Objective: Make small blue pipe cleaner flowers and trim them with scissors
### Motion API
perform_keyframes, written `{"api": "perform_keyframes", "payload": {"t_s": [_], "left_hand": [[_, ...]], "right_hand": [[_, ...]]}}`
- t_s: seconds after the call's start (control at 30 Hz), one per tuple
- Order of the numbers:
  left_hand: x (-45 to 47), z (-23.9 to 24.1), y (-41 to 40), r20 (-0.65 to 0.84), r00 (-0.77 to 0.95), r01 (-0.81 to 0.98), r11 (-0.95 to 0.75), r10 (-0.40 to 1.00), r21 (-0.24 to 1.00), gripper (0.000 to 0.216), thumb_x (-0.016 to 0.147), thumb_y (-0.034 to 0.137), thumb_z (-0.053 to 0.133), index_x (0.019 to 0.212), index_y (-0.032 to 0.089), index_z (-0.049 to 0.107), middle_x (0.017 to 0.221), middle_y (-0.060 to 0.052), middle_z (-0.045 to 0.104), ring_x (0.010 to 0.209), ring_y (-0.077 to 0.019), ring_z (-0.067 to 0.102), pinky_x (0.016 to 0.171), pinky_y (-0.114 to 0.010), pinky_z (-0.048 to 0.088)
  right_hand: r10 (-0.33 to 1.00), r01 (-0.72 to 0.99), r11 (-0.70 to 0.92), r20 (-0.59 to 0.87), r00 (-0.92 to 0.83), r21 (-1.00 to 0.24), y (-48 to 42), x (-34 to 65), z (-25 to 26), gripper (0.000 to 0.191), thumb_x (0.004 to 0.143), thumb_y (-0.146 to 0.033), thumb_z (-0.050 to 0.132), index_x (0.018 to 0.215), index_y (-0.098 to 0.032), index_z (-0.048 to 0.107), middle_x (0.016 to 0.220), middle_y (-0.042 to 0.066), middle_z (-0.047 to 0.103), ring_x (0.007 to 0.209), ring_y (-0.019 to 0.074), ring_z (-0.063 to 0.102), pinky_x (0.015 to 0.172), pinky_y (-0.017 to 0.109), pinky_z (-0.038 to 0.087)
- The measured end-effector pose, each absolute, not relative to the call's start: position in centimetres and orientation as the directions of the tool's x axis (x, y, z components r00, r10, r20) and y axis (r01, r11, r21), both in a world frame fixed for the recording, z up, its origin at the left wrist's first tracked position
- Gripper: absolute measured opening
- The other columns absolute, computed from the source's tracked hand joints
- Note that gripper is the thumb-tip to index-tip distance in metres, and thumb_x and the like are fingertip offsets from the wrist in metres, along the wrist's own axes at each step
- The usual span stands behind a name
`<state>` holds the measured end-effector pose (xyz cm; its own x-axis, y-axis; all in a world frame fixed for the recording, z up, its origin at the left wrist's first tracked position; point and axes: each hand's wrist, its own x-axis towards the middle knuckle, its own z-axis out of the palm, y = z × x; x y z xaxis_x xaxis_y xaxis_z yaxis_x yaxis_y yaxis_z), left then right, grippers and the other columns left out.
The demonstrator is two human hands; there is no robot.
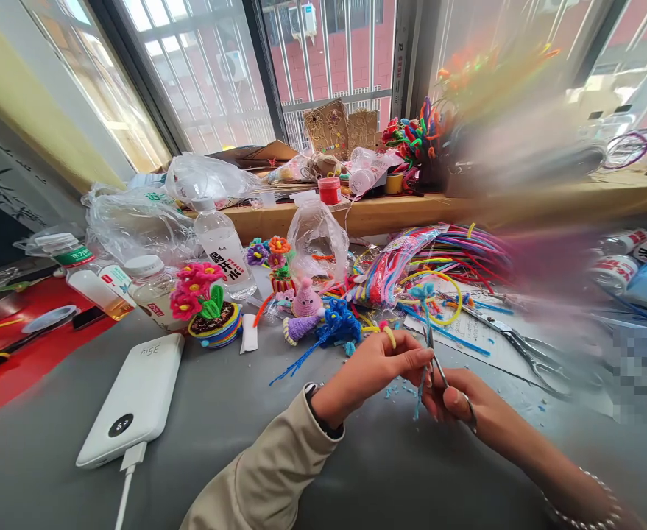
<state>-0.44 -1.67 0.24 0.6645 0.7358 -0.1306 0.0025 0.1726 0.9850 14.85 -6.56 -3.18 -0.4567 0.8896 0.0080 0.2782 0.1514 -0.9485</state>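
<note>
My left hand [381,364] pinches a thin light-blue pipe cleaner [421,383] that hangs down between my hands; a yellow ring sits on one finger. My right hand [458,401] grips small metal scissors [436,364], blades pointing up beside the pipe cleaner. Both hands hover over the grey table [235,412], with blue fuzz scraps scattered under them.
A white power bank [135,401] with cable lies at left. Pipe-cleaner flower pots [210,309], a small purple figure [304,313] and a blue pipe-cleaner piece [337,327] stand behind my hands. Bundled coloured pipe cleaners [411,261], bottles [224,246], plastic bags and larger scissors [514,342] crowd the back.
</note>
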Motion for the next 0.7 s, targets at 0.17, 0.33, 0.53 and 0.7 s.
{"api": "perform_keyframes", "payload": {"t_s": [0.17, 0.33, 0.53, 0.7], "left_hand": [[-0.35, 0.32, -1.74, -0.125, 0.661, -0.024, 0.187, 0.740, 0.982, 0.035, 0.062, 0.045, 0.064, 0.064, 0.013, 0.051, 0.058, 0.001, 0.052, 0.055, -0.0075, 0.048, 0.059, -0.022, 0.038], [-0.30, 0.38, -1.79, -0.116, 0.657, -0.037, 0.186, 0.745, 0.982, 0.034, 0.062, 0.044, 0.064, 0.064, 0.013, 0.051, 0.059, 0.001, 0.052, 0.055, -0.0074, 0.047, 0.058, -0.022, 0.038], [-0.03, -0.31, -1.96, -0.089, 0.672, -0.055, 0.170, 0.735, 0.984, 0.033, 0.063, 0.044, 0.064, 0.066, 0.012, 0.053, 0.059, 0.001, 0.052, 0.056, -0.0081, 0.048, 0.058, -0.022, 0.039], [-0.07, -0.24, -2.00, -0.041, 0.611, -0.085, 0.118, 0.790, 0.989, 0.029, 0.066, 0.039, 0.062, 0.066, 0.012, 0.055, 0.061, 0.000, 0.053, 0.057, -0.0075, 0.048, 0.059, -0.021, 0.039]], "right_hand": [[0.894, 0.244, 0.147, 0.023, -0.447, -0.958, -6.50, 14.71, -3.58, 0.066, 0.065, -0.079, 0.024, 0.055, -0.016, 0.039, 0.053, -0.002, 0.035, 0.051, 0.0099, 0.029, 0.049, 0.024, 0.025], [0.917, 0.217, 0.124, 0.028, -0.398, -0.968, -6.56, 14.45, -3.80, 0.063, 0.065, -0.078, 0.030, 0.052, -0.017, 0.035, 0.050, -0.003, 0.031, 0.048, 0.0085, 0.026, 0.046, 0.023, 0.021], [0.961, 0.242, 0.100, 0.030, -0.275, -0.965, -6.60, 14.53, -3.51, 0.062, 0.063, -0.078, 0.034, 0.046, -0.018, 0.030, 0.044, -0.004, 0.028, 0.043, 0.0079, 0.024, 0.043, 0.024, 0.018], [0.964, 0.267, 0.076, 0.002, -0.267, -0.961, -6.58, 14.71, -3.71, 0.062, 0.065, -0.077, 0.032, 0.049, -0.017, 0.035, 0.048, -0.003, 0.029, 0.046, 0.0085, 0.025, 0.043, 0.023, 0.020]]}}
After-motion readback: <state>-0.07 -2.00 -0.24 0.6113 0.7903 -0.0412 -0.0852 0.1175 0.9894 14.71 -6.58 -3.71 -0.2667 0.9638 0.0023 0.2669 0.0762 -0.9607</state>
